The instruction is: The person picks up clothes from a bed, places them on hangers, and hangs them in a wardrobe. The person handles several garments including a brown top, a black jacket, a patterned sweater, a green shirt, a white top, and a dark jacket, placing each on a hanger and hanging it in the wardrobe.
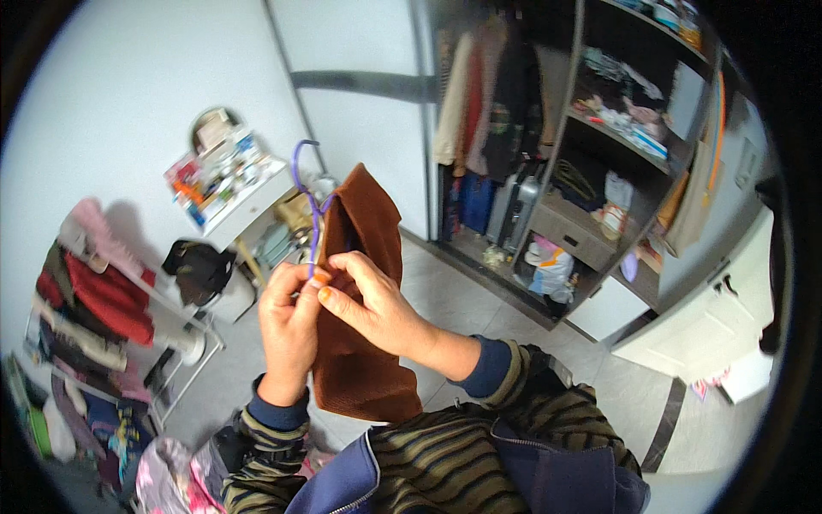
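Observation:
A brown fabric garment [366, 379] hangs in front of me from a purple clothes hanger [314, 221], whose hook points up and away. My left hand [289, 315] pinches the near end of the hanger between thumb and fingers. Close against it, my right hand [372, 302] has its thumb beside the left fingertips and its fingers on the garment's edge. Part of the hanger is hidden inside the brown cloth. Both hands meet in the middle of the view, above the floor.
Ahead stands an open wardrobe with hanging clothes [488, 96], a grey suitcase [514, 199] and filled shelves [616, 138]. A cluttered white dressing table [247, 215] is at the back left. To my left, clothes lie over a white metal rack [183, 372]. A white door [700, 327] is at right.

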Demonstrator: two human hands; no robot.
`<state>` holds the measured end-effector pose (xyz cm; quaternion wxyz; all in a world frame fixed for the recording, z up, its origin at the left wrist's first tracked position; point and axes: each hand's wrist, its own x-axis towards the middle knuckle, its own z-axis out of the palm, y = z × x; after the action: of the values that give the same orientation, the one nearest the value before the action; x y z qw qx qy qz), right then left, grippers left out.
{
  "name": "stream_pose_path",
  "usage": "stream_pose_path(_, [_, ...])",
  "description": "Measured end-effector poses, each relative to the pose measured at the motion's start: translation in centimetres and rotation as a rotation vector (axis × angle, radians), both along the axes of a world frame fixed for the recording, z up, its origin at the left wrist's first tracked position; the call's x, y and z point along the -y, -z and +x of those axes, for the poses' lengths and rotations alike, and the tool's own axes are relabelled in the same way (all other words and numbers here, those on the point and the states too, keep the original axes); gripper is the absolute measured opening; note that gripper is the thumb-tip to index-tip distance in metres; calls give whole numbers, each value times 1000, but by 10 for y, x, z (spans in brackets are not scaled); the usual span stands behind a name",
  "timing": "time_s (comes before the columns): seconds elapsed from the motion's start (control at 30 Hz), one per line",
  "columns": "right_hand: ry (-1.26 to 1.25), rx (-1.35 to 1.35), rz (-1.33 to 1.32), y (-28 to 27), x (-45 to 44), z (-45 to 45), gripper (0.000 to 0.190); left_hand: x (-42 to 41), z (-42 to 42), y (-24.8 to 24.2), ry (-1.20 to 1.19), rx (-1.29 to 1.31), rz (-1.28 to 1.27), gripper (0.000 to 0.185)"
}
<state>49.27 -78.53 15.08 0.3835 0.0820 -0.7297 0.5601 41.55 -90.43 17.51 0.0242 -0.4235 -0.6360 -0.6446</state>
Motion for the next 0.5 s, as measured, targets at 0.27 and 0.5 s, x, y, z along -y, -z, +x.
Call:
stream_pose_path(0.27, [482,208,364,-15,-106,13,88,-162,-32,-14,615,475,140,10])
stream_pose_path(0.5, [791,251,117,-31,-166,-11,78,-282,-55,-36,899,309,-12,9])
